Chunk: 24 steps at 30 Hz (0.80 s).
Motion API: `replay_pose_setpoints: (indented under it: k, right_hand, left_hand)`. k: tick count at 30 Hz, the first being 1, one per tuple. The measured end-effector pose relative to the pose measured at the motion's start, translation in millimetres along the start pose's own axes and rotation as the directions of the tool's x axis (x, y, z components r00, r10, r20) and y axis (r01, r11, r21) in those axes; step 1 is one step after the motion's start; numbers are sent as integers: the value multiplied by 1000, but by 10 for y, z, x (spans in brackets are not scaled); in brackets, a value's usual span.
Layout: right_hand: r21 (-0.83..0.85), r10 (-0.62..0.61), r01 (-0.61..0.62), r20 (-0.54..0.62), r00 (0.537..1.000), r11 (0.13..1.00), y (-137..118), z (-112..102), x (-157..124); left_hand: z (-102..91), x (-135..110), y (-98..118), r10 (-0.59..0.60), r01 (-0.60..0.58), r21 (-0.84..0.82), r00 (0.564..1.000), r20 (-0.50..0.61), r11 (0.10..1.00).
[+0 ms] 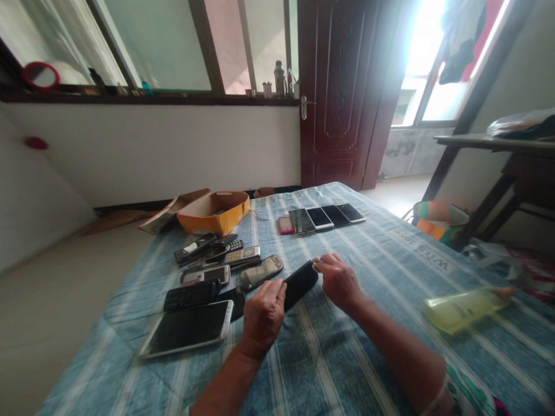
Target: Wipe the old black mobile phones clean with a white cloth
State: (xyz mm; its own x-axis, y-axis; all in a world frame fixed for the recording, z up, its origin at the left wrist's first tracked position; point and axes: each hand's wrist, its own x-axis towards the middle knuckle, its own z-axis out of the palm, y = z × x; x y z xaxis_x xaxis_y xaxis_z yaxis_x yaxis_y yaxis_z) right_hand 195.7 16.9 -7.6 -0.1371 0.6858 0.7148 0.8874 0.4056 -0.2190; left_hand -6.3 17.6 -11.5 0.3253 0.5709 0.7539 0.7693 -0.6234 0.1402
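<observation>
My left hand (263, 315) is closed around the near end of a black phone (300, 283), holding it just above the blue striped cloth (373, 254). My right hand (339, 281) is closed at the phone's far end, pinching a small white thing against it that I cannot make out. To the left lies a heap of several old phones (225, 263), with a large white-edged smartphone (187, 329) nearest me. Farther back, several smartphones (323, 218) lie side by side in a row.
An open orange cardboard box (214, 212) sits at the far left of the cloth. A yellow-green plastic bottle (463, 309) lies on its side at the right. A dark table (503, 167) stands right, a brown door (342, 86) behind.
</observation>
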Motion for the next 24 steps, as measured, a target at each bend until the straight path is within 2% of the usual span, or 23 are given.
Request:
replay_pose_setpoints:
  k: [3, 5, 8, 10, 13, 15, 16, 18, 19, 22, 24]
  right_hand:
    - [94, 45, -37, -77, 996, 995, -18, -20, 14]
    - [164, -22, 42, -120, 992, 985, -114, -52, 26]
    - [183, -182, 195, -88, 979, 964, -248, -81, 33]
    - [161, -198, 205, -58, 978, 966, -253, -66, 28]
    - [139, -65, 67, -22, 998, 988, -124, -1, 14]
    - [197, 107, -112, 35, 994, 974, -7, 50, 7]
    - [253, 211, -225, 81, 974, 941, 45, 71, 6]
    - [360, 382, -422, 178, 907, 832, 118, 98, 9]
    - [392, 430, -481, 216, 877, 784, 135, 103, 13]
    - [504, 486, -587, 331, 809, 634, 129, 92, 30]
    - [603, 507, -665, 445, 739, 440, 99, 75, 45]
  left_hand:
    - [-5, -11, 10, 7, -7, -13, 1000, -12, 1000]
    - [-11, -14, 21, 11, -12, -20, 1000, -10, 1000]
    - [-22, -9, 34, 12, -12, -38, 1000, 6, 999]
    - [-28, -3, 38, 17, -17, -45, 1000, 3, 999]
    - [-30, 7, 44, 35, -35, -34, 999, -21, 999]
    - [-30, 11, 48, 49, -50, -29, 998, -36, 998]
    - [-30, 11, 51, 55, -56, -28, 998, -44, 998]
    - [-30, 10, 57, 60, -62, -31, 997, -55, 998]
    - [-29, 7, 59, 62, -64, -33, 996, -60, 997]
    - [-21, -6, 59, 64, -67, -38, 996, -69, 997]
    - [-16, -15, 54, 64, -66, -38, 995, -72, 997]
